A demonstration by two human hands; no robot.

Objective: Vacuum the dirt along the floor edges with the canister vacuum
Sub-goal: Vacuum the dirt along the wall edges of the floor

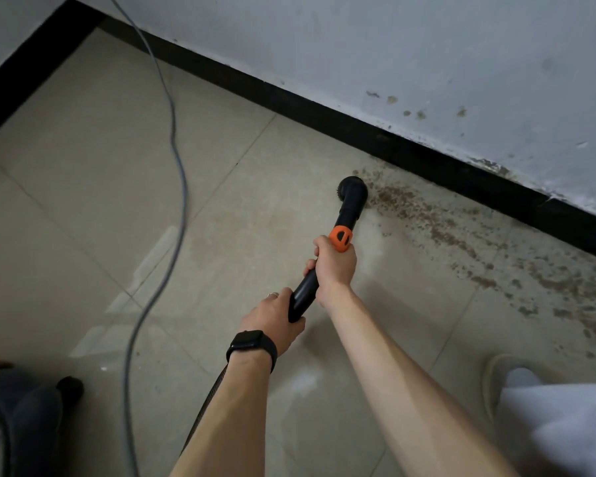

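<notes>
Head view: a person stands over a tiled floor [100, 166] and aims a vacuum wand [301, 294] at the wall edge.
Right hand [334, 266]: fingers clenched round the wand just below its orange collar [340, 239].
Left hand [272, 318]: wraps the wand's lower end, where the hose [207, 401] seems to join; a black watch [252, 346] sits on the wrist.
Nozzle [353, 191]: a round black brush head, down at the tile at the left end of the dirt, near the black skirting [289, 98] but apart from it.
Dirt [427, 215]: brown crumbs in a band along the skirting, running right from the nozzle and widening towards the lower right.
Doing it well: probably keep the brush flat to the tile and draw it slowly right along the band, then take a pass tight against the skirting, where crumbs lie in the joint. The front hand steers; the rear hand should feed hose so it does not tug the head off line.
Cord [178, 160]: a grey cable trails across the clean tiles to the left, well apart from the nozzle.
Hard to tell: whether the bristles touch the floor, and whether suction is on.
Cut off: the dirt runs out of the picture at right. A dark rounded shape [21, 414] at lower left may be the canister, but too little of it shows to say.
</notes>
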